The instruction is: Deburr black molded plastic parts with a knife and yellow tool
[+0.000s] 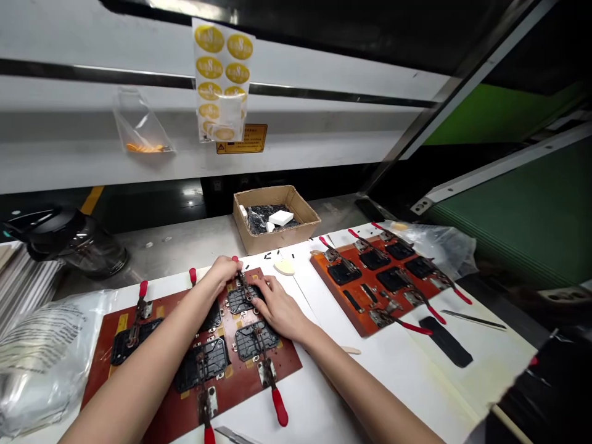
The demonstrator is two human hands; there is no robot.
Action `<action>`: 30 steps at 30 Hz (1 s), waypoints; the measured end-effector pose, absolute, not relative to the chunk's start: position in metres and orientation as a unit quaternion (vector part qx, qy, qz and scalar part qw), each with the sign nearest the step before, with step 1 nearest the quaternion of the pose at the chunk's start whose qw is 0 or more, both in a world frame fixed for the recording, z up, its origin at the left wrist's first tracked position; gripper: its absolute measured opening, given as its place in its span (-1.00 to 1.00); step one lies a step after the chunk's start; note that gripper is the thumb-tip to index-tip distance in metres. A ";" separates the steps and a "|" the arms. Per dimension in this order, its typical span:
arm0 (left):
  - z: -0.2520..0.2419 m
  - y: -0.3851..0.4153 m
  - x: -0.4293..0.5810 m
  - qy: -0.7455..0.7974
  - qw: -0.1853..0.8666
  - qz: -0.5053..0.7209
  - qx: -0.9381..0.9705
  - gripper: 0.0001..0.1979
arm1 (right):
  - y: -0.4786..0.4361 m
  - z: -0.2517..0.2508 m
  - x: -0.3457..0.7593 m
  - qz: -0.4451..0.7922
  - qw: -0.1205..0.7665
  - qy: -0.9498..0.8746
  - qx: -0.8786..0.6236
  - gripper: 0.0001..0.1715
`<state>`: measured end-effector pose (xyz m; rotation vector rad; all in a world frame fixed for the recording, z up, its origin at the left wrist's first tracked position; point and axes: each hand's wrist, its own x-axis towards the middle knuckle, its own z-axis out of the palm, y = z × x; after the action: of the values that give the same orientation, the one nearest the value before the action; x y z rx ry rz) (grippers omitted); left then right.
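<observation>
Left hand (224, 271) is curled with fingers closed over a toggle clamp (243, 290), and right hand (280, 308) lies spread on a black plastic part (247, 299) just beside it. Both are on a brown fixture board (104, 364) on the white bench (393, 382). One orange fixture board (340, 302) lies to right, and a cardboard box (277, 206) stands behind.

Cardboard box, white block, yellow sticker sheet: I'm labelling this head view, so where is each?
Cardboard box (277, 240), head view, on its front wall.
White block (281, 217), head view, on its top face.
Yellow sticker sheet (222, 73), head view, on its middle.
</observation>
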<state>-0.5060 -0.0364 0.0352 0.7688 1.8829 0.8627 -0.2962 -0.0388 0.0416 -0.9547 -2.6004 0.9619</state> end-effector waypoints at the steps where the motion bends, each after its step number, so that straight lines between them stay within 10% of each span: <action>1: 0.031 -0.034 -0.505 0.762 0.447 0.354 0.306 -0.74 | -0.040 0.038 -0.297 0.326 0.108 -0.879 -0.331 -0.54; 21: 0.156 -0.173 -0.468 0.725 0.166 0.379 0.550 -0.73 | -0.044 0.040 -0.304 0.324 0.205 -0.842 -0.379 -0.62; 30: 0.136 -0.208 -0.449 0.716 0.128 0.359 0.585 -0.69 | -0.060 0.107 -0.281 0.319 0.260 -0.846 -0.339 -0.71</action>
<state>-0.4491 -0.2077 0.1365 1.7024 2.0831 1.0444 -0.2813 -0.0602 0.1067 -0.9176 -2.2925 0.8633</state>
